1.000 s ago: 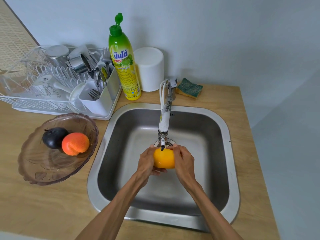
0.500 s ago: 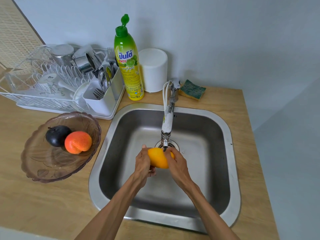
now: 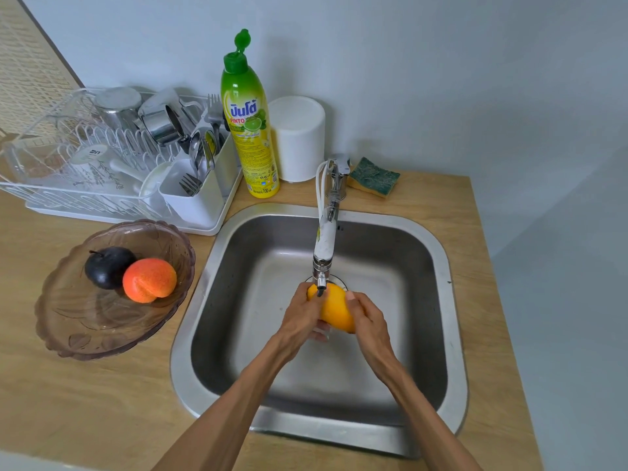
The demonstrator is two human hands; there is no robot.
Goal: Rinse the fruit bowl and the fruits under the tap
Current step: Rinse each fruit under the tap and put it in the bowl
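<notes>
Head view: yellow fruit (image 3: 334,309) is gripped by left hand (image 3: 302,316) and right hand (image 3: 368,321) beneath tap (image 3: 323,256); rinsing judged underway, turning required next.

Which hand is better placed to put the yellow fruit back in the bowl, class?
Left, probably. The left hand and right hand both grip the yellow fruit under the tap, but the fruit bowl stands on the counter left of the sink.
</notes>
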